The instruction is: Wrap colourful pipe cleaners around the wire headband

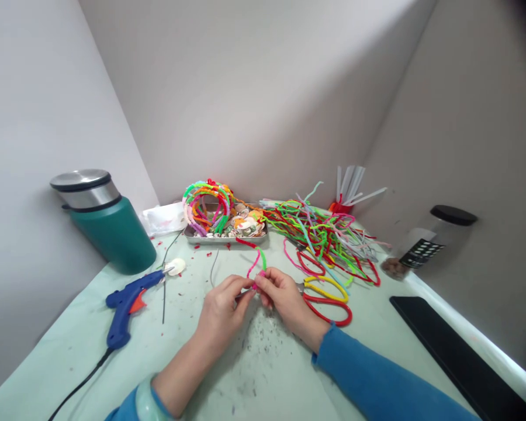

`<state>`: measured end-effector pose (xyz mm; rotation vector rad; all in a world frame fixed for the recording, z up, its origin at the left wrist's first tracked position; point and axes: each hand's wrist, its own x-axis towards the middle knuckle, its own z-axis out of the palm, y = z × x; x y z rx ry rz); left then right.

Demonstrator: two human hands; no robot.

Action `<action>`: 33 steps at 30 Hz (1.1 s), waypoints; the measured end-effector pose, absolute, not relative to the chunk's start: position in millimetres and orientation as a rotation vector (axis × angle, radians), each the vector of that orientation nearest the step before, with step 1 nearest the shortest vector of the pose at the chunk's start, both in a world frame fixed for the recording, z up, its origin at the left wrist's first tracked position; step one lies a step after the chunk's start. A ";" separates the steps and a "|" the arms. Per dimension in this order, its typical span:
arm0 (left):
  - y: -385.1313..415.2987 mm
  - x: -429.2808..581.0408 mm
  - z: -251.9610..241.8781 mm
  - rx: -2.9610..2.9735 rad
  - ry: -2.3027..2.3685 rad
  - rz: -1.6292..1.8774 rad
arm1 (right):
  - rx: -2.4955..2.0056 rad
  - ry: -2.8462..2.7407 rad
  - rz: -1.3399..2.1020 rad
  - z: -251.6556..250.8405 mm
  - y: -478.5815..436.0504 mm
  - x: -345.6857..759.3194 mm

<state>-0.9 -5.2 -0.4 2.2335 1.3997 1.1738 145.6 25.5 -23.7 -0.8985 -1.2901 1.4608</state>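
Pipe cleaner (pixel 255 266), pink with a green stretch beside it, pinched at its near end between both hands at mid-bench. Long axis running from the pinch toward 12 o'clock, bowed a little toward 1, free tip pointing at the tray (pixel 193 238) of shells. Left hand (pixel 221 310) set in from 9 o'clock, thumb and forefinger pressed together on the pink end. Right hand (pixel 284 295) meeting it from 3 o'clock, fingers (pixel 267 286) curled and pinching the same spot. Fingertips of the two hands touching or nearly so; neither hand nearer, both on the thing.

Thin grey strand under the left fingertips, too small to make out. Scissors (pixel 328 298) with yellow and red loops just beside the right hand at 3 o'clock; touching or not, cannot be told. Glue gun (pixel 125 301), blue, well apart at 9 o'clock, nozzle toward a white shell (pixel 176 266). Loose heap of pipe cleaners (pixel 333 234) at 1 o'clock, green flask (pixel 114 234) at 10 o'clock.
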 end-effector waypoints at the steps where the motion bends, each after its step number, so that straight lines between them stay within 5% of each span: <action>1: -4.8 -1.1 -0.8 2.233 1.409 1.172 | -0.901 -1.292 1.457 -23.4 24.9 145.4; 14: -1.2 -3.4 2.2 1.962 1.513 1.114 | -0.950 -1.397 1.405 -18.3 23.1 145.0; 23: 3.4 -9.1 2.3 1.638 1.442 1.170 | -0.982 -1.890 0.592 -9.4 12.2 148.2; 33: 5.8 -10.8 1.8 1.727 1.323 1.166 | -0.960 -2.019 0.391 -13.2 17.2 149.0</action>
